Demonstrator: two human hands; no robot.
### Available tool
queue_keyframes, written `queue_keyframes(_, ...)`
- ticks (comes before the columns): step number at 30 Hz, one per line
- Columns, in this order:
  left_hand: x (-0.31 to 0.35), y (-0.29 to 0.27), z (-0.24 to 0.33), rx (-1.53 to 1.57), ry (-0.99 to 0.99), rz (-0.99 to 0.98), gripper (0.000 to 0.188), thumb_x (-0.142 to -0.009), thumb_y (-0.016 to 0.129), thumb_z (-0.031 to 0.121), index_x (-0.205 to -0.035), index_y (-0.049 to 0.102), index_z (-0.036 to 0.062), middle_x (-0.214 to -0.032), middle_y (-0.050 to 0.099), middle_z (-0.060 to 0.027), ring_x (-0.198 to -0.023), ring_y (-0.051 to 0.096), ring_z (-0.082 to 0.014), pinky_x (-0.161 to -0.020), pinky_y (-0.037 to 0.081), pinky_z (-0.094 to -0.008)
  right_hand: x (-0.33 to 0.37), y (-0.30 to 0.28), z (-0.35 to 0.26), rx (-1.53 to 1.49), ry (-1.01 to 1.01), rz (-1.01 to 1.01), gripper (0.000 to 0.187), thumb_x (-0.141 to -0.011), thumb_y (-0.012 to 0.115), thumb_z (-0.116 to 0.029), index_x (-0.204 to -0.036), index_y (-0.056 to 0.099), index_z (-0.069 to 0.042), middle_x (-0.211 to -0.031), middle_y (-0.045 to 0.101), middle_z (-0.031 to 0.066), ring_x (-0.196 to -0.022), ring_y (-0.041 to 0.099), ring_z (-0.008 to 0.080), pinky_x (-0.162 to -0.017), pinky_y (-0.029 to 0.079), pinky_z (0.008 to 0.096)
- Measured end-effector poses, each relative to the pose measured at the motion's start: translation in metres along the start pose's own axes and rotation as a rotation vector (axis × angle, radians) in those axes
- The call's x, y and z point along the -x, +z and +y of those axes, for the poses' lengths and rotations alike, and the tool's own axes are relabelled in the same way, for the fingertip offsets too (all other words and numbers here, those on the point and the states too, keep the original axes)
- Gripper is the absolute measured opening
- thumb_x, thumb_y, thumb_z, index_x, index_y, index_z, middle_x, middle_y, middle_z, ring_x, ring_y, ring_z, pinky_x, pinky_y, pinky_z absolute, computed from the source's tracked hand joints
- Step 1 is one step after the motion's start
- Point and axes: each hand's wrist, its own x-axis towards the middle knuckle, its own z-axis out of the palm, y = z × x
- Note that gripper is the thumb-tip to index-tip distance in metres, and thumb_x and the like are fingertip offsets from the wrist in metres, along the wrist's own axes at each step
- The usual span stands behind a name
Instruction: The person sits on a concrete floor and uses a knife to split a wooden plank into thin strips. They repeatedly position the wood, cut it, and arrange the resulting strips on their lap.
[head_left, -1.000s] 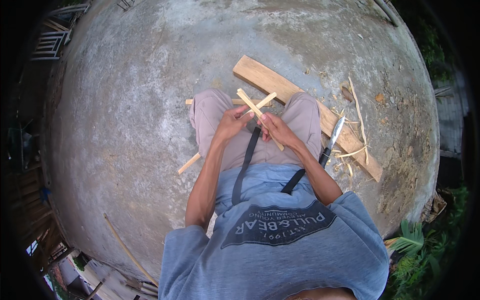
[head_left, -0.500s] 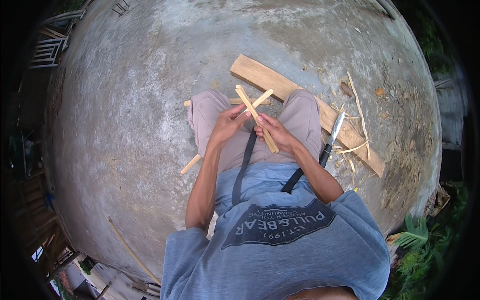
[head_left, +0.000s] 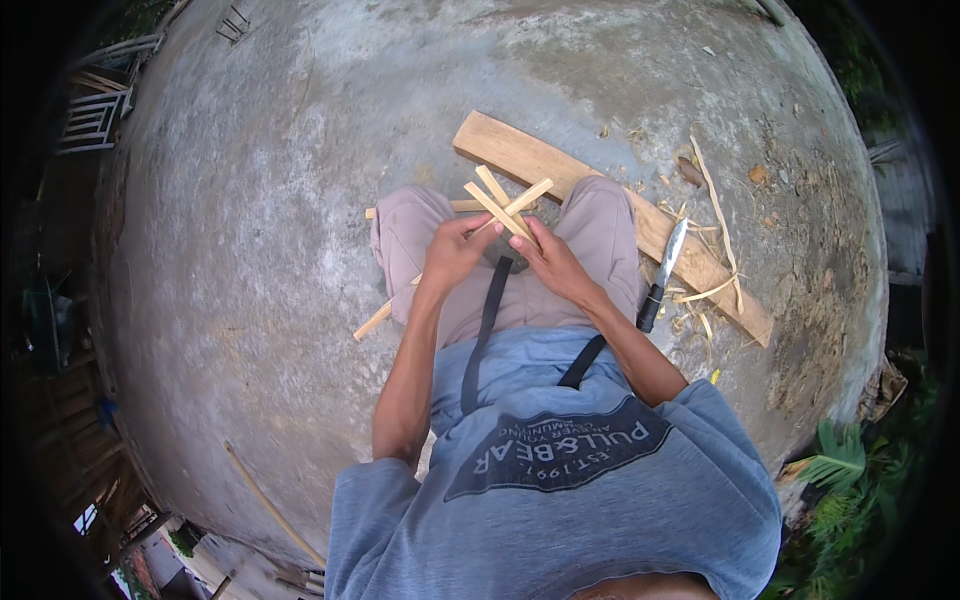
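Observation:
My left hand [head_left: 458, 252] is closed around a long, thin wooden stick [head_left: 530, 195], which slants from upper right toward lower left, partly hidden by the hand and forearm. Its lower end [head_left: 374, 321] shows beyond my left leg. My right hand [head_left: 552, 262] pinches two shorter wooden sticks, a front one [head_left: 488, 203] and one behind it [head_left: 490, 181]. These spread apart at their upper ends and cross the long stick between my hands. Both hands are above my lap, between my knees.
A wooden board [head_left: 525, 152] lies slanted on the concrete floor [head_left: 270, 250]. A knife [head_left: 671, 255] with a black handle rests by its right part, among shavings [head_left: 715, 205]. Another stick [head_left: 467, 206] lies beyond my knees. A long pole [head_left: 270, 500] is at lower left, plants [head_left: 835, 490] at lower right.
The two short sticks in my right hand have fanned apart and shifted up, their lower ends now hidden by the hand. My right fingers have moved slightly upward. The long stick stays in my left hand.

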Motion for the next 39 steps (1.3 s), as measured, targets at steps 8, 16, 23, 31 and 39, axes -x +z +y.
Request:
queue_keyframes(8, -0.011, 0.01, -0.029, -0.132, 0.023, 0.046, 0.036, -0.096, 0.073, 0.037, -0.125, 0.076, 0.0156, -0.104, 0.079, -0.0115, -0.096, 0.07, -0.0137, -0.086, 0.051, -0.0303, 0.007, -0.003, -0.007, 0.083, 0.13, 0.086, 0.034, -0.11, 0.048, -0.033, -0.128, 0.055, -0.004, -0.087, 0.066, 0.0243, -0.082, 0.066, 0.0455, -0.071, 0.049, 0.0476)
queue_keyframes(16, -0.011, 0.014, -0.023, -0.228, -0.088, 0.072, 0.036, -0.096, 0.072, 0.038, -0.126, 0.075, 0.0179, -0.103, 0.078, -0.0127, -0.096, 0.07, -0.0161, -0.087, 0.051, -0.0316, 0.003, 0.003, 0.009, 0.055, 0.194, 0.124, 0.035, -0.11, 0.049, -0.037, -0.109, 0.059, -0.004, -0.079, 0.061, 0.0133, -0.073, 0.062, 0.0286, -0.066, 0.047, 0.0394)
queue_keyframes(23, -0.009, 0.017, -0.016, -0.354, -0.1, 0.109, 0.037, -0.096, 0.071, 0.039, -0.126, 0.075, 0.0178, -0.108, 0.077, -0.0142, -0.102, 0.071, -0.0234, -0.09, 0.051, -0.0346, -0.001, 0.002, 0.021, -0.208, 0.236, 0.055, 0.036, -0.111, 0.049, -0.039, -0.103, 0.059, -0.005, -0.074, 0.049, -0.0012, -0.068, 0.046, 0.0085, -0.062, 0.04, 0.0258)
queue_keyframes(31, -0.032, -0.031, 0.009, -0.418, -0.017, 0.294, 0.038, -0.098, 0.069, 0.042, -0.128, 0.074, 0.0194, -0.097, 0.077, -0.0145, -0.086, 0.07, -0.0207, -0.084, 0.052, -0.0344, -0.005, -0.096, 0.003, -0.285, 0.424, 0.23, 0.037, -0.109, 0.051, -0.036, -0.121, 0.062, -0.002, -0.086, 0.053, 0.0016, -0.068, 0.05, 0.0089, -0.06, 0.044, 0.0264)
queue_keyframes(39, -0.039, -0.17, -0.024, -0.445, 0.165, 0.65, 0.045, -0.103, 0.067, 0.03, -0.134, 0.066, -0.003, -0.087, 0.069, -0.003, -0.077, 0.053, -0.0098, -0.07, 0.045, -0.0284, 0.051, -0.218, 0.146, -0.97, 0.519, 0.476, 0.032, -0.106, 0.057, -0.018, -0.135, 0.058, -0.004, -0.088, 0.053, -0.0001, -0.074, 0.055, 0.0088, -0.061, 0.051, 0.0237)
